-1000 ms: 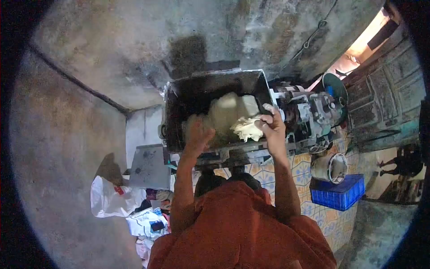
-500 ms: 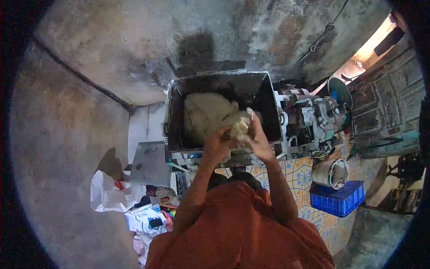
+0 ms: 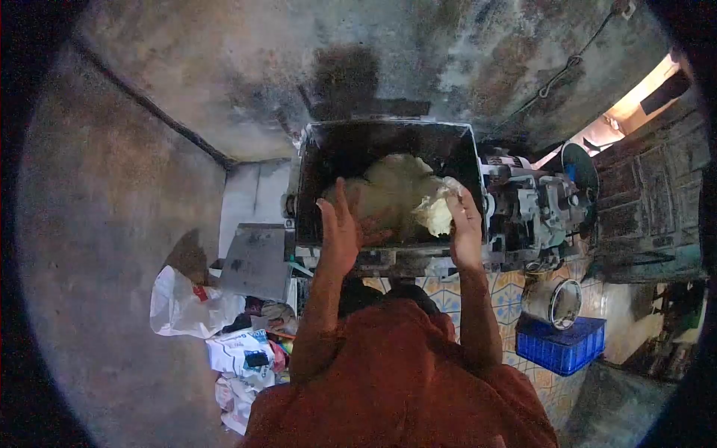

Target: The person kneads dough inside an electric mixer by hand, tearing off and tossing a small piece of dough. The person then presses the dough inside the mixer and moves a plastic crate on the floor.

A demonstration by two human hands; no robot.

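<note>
Leans over a dark, open-topped metal box (image 3: 315, 160), near the middle of the scene and close to the stained far wall (image 3: 418, 67). Has the left grip (image 3: 340, 235) open, fingers spread and pointing to the far side, over the near left part of the box, just beside a large, pale, dough-like mass (image 3: 399, 183). Appears to hold nothing on that side. Has the right grip (image 3: 467, 224) over the near right part of the box, fingers likewise toward the far side, with a lighter ragged lump (image 3: 435, 215) against them. Cannot tell a firm hold from a mere touch there. Has the dough-like mass inside the box, between both grips and reaching beyond them to the far side, blurred in outline. Wears a rust-red shirt (image 3: 403, 373). To the right, just beside the box, grimy metal machinery (image 3: 530, 205), with a dark round drum (image 3: 581, 168) at the right end; farther right, a panelled door (image 3: 650, 194). Nearer on the right, over a patterned tiled floor (image 3: 493, 295), a pale round pot (image 3: 539, 299) overlapping a blue crate (image 3: 564, 347). To the left, a flat grey panel (image 3: 258, 261); nearer on the left, a white bag (image 3: 179, 306) and a printed bag (image 3: 237, 349).
</note>
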